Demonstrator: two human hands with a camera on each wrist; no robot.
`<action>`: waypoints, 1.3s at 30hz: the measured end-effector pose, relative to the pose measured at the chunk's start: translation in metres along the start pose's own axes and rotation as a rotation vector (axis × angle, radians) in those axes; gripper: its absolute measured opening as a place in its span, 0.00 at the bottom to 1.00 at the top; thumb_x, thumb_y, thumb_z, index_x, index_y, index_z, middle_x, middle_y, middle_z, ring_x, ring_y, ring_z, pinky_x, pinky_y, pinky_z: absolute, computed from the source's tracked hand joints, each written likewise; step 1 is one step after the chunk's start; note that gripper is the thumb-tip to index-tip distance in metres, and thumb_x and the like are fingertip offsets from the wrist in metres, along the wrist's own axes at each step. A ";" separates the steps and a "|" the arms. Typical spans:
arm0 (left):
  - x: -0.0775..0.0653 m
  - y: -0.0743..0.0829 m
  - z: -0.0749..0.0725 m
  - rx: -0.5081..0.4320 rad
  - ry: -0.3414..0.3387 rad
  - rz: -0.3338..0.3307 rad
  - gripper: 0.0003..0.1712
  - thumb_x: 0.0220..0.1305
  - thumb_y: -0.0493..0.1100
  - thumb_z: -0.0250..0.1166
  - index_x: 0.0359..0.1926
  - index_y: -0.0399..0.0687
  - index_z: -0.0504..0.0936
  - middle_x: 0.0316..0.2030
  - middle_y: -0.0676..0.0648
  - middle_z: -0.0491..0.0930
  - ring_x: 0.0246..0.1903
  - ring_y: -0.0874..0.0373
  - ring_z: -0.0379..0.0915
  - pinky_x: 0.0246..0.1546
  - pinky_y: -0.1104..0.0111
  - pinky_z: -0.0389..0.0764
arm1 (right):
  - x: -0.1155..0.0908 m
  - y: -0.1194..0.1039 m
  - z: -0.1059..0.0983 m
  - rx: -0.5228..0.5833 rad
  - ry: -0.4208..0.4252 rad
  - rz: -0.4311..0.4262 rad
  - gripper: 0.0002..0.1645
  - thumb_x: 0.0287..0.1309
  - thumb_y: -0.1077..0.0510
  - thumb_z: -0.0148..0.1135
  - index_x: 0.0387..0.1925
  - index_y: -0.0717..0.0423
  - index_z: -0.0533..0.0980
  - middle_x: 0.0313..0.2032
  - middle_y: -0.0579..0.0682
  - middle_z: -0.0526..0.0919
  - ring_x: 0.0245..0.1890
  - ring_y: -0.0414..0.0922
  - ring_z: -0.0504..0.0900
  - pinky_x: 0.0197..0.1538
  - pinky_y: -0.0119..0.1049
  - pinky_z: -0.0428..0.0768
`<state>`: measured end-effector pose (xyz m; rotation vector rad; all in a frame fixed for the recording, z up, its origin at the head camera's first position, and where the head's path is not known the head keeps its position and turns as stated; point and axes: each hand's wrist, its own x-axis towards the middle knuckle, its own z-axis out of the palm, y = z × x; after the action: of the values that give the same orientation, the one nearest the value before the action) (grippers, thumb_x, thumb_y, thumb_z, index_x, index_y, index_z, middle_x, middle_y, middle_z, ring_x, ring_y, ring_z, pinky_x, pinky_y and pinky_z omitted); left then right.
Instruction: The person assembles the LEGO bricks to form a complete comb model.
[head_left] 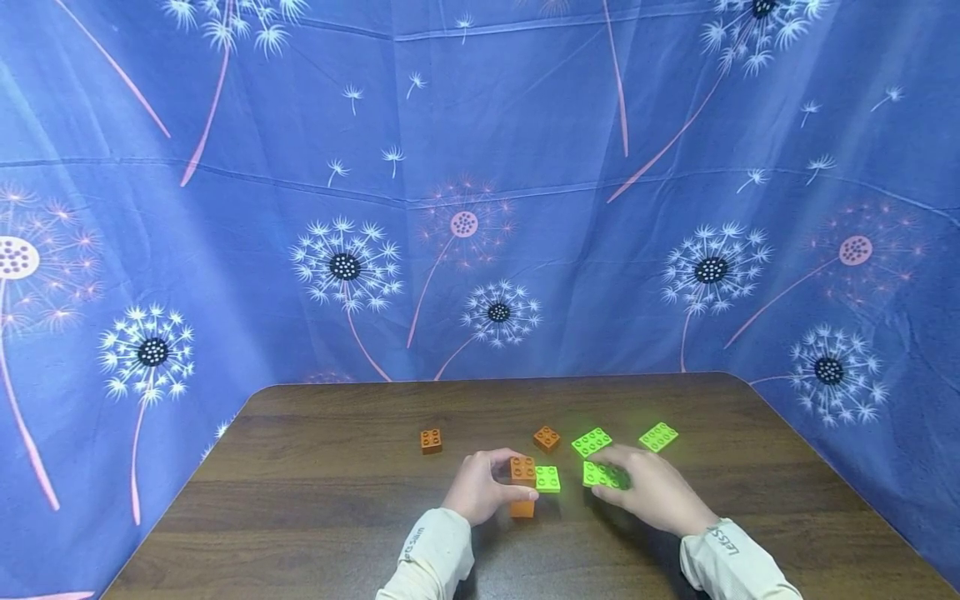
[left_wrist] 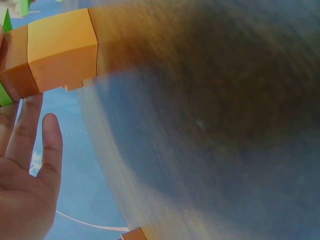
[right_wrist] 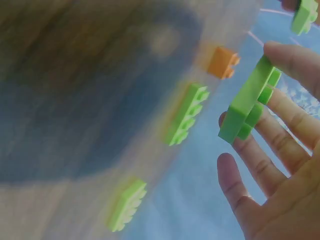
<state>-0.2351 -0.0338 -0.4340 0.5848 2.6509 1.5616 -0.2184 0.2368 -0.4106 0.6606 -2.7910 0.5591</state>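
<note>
Left hand point(head_left: 480, 490) grips orange-and-lime brick stack point(head_left: 522, 471); right hand point(head_left: 654, 492) pinches lime brick point(head_left: 597, 475), short of surface point(head_left: 300, 483) far edge. Best: brace stack, keep lime brick level, square.

Tabletop point(head_left: 300, 500): brown wood grain, rounded far corners
Left: orange four-stud toy brick point(head_left: 431, 442), studs up
Middle: second orange four-stud brick point(head_left: 547, 439), set cornerwise
Right: slanted lime-green eight-stud brick point(head_left: 592, 442)
Farthest right: matching lime-green brick point(head_left: 658, 437)

Blue dandelion-print cloth point(head_left: 517, 117) behind a brown wood-grain table point(head_left: 322, 517)
</note>
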 end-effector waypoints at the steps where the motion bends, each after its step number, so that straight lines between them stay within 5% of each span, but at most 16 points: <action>1: 0.000 0.000 0.000 0.000 -0.001 -0.002 0.22 0.48 0.41 0.82 0.47 0.48 0.88 0.39 0.52 0.88 0.39 0.56 0.82 0.42 0.57 0.82 | 0.001 -0.002 -0.001 0.002 0.001 -0.004 0.24 0.55 0.50 0.75 0.53 0.53 0.83 0.51 0.50 0.86 0.54 0.55 0.83 0.55 0.56 0.80; 20: 0.001 -0.002 0.000 -0.001 -0.002 0.014 0.22 0.49 0.41 0.82 0.47 0.49 0.88 0.39 0.52 0.88 0.39 0.56 0.83 0.42 0.58 0.83 | 0.018 -0.036 -0.010 0.123 0.054 -0.149 0.27 0.58 0.52 0.74 0.59 0.48 0.80 0.55 0.45 0.85 0.54 0.49 0.84 0.60 0.56 0.77; 26: 0.000 -0.002 0.000 0.002 -0.013 0.002 0.21 0.49 0.43 0.82 0.46 0.49 0.88 0.40 0.52 0.88 0.41 0.54 0.83 0.45 0.55 0.83 | 0.021 -0.048 -0.009 0.117 0.046 -0.210 0.23 0.59 0.53 0.73 0.56 0.50 0.82 0.53 0.44 0.86 0.51 0.47 0.83 0.55 0.51 0.80; 39: 0.001 -0.003 0.000 -0.017 -0.016 0.020 0.20 0.50 0.43 0.81 0.45 0.49 0.88 0.41 0.52 0.89 0.43 0.53 0.85 0.47 0.56 0.84 | 0.034 -0.063 0.003 0.094 -0.007 -0.226 0.23 0.59 0.52 0.73 0.56 0.51 0.82 0.52 0.47 0.86 0.53 0.50 0.84 0.56 0.52 0.80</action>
<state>-0.2366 -0.0348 -0.4366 0.6227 2.6256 1.5762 -0.2192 0.1707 -0.3838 0.9828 -2.6600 0.6449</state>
